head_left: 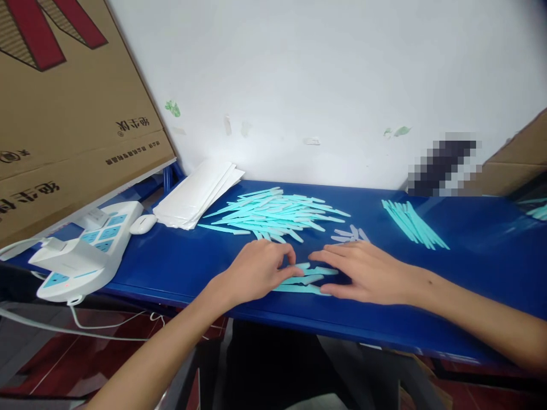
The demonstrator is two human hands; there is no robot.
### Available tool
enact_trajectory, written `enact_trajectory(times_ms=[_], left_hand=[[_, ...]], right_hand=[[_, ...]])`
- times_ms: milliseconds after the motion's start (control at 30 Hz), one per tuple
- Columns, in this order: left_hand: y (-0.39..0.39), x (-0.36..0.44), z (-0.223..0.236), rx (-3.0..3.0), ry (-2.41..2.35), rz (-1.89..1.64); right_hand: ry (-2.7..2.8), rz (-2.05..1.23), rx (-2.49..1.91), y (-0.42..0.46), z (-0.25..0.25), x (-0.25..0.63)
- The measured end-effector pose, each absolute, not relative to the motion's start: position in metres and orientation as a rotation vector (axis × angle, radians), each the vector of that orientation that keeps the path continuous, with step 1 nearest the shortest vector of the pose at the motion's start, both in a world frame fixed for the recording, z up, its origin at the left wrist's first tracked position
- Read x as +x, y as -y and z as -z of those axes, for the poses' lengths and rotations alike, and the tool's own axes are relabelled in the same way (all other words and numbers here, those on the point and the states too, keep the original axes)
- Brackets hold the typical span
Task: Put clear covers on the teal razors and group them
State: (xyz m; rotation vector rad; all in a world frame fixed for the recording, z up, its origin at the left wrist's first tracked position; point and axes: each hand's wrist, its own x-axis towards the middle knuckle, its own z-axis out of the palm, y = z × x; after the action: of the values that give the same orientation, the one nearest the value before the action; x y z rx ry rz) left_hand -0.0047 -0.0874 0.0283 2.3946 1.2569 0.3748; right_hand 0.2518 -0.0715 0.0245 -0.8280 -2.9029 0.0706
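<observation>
On the blue table in front of me lie several thin turquoise eyebrow razors [310,279], side by side between my two hands. My left hand [262,269] rests over their left ends, its thumb and bent index finger a little apart. Fingers spread, my right hand [363,272] is at their right ends, with the thumb by the nearest razor. Just beyond it are several small translucent pale caps [351,233], partly hidden by that hand. A large heap of the same razors [277,212] lies behind my left hand.
A neat bundle of turquoise razors [414,224] lies at the right. To the left are stacked white sheets or packets [199,193], a white earbud case [143,224] and a power strip [123,228] with plugged-in chargers. A large cardboard box [77,108] stands beside the white wall [325,85].
</observation>
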Motion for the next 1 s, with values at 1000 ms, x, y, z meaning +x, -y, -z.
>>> enact_trajectory(times_ms=[1000], left_hand=[[0.114, -0.039, 0.003, 2.517, -1.314, -0.573]], right_hand=[[2.705, -0.125, -0.889, 0.065, -0.004, 0.261]])
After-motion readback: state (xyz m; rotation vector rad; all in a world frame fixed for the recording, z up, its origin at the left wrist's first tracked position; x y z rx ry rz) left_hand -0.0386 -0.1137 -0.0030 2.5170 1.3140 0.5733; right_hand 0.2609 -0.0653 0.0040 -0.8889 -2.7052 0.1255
